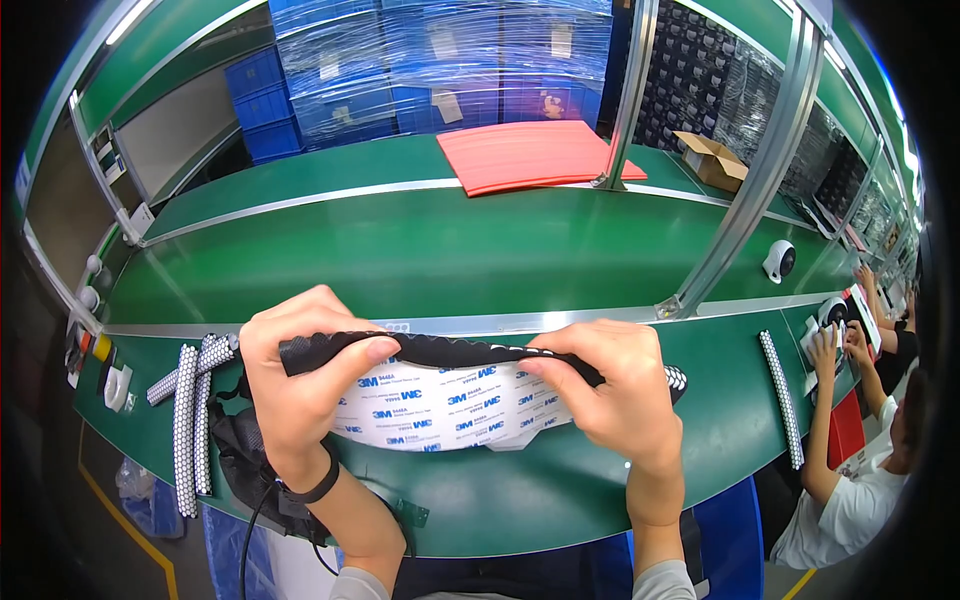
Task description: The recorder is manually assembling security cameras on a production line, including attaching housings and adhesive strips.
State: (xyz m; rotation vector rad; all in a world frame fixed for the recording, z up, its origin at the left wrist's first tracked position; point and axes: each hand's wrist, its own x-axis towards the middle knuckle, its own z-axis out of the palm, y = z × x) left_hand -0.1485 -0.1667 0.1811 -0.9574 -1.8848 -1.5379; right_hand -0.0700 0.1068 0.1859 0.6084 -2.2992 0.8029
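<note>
Both my hands hold up a flexible adhesive-backed sheet [445, 405], its white backing printed in blue. Along the top runs a bumpy black edge [455, 350], bent toward me. My left hand [315, 375] pinches the left end of that edge, thumb in front and fingers behind. At the right end my right hand [605, 385] grips it likewise, with the thumb pressed on the edge. A small black-and-white dotted part [676, 380] shows just past my right hand. What lies on the sheet's far face is hidden.
Dotted rolls [186, 430] lie at the left beside a black bag [245, 450]; another dotted roll [780, 395] lies right. Pink foam sheets [530, 155] rest on the far shelf near a metal post [745, 165]. Another person's hand [825, 355] works at the far right.
</note>
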